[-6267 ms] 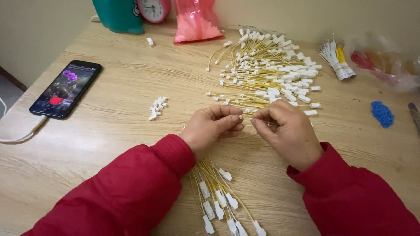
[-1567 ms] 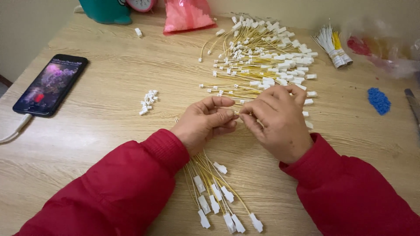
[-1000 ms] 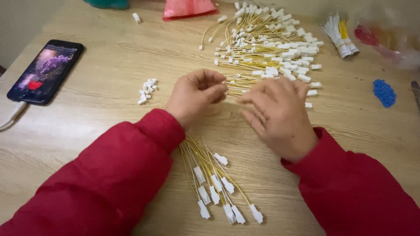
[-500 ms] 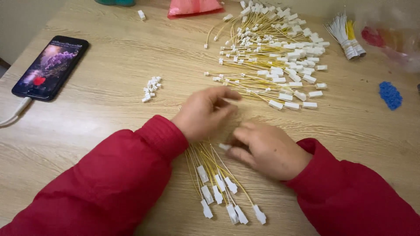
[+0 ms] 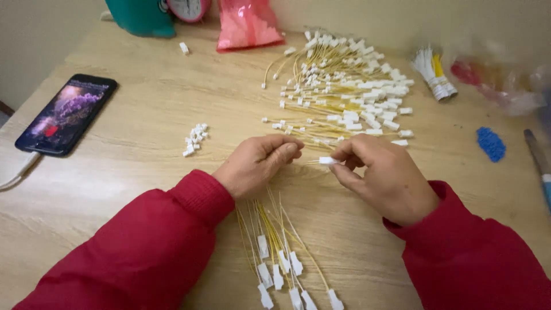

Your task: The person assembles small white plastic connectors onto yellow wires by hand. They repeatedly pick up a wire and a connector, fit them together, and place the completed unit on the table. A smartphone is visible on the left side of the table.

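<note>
1. Head view: two hands in red sleeves meet over a pale wooden table (image 5: 143,115). The right hand (image 5: 383,178) has its fingertips pressed together on a small white plastic connector (image 5: 327,161) at the end of a thin yellow wire (image 5: 311,162).
2. The left hand (image 5: 259,163) is curled closed, thumb against fingers, apparently pinching the same wire just left of the connector; the exact contact is hidden.
3. This wire looks feather-light and limp, so it likely flops unless held near its end. The connector looks rigid and smooth, so it seems the better place to hold, by its flat sides.
4. Just beyond the grip lies a large loose pile of yellow wires with white connectors (image 5: 344,92).
5. Below the grip, towards the person, lies a smaller fan of finished wires (image 5: 278,252).
6. Left of the grip sits a little heap of loose white connectors (image 5: 195,139), and further left a black smartphone with its screen lit (image 5: 66,113).
7. Right of the grip lie small blue plastic pieces (image 5: 491,143).
</note>
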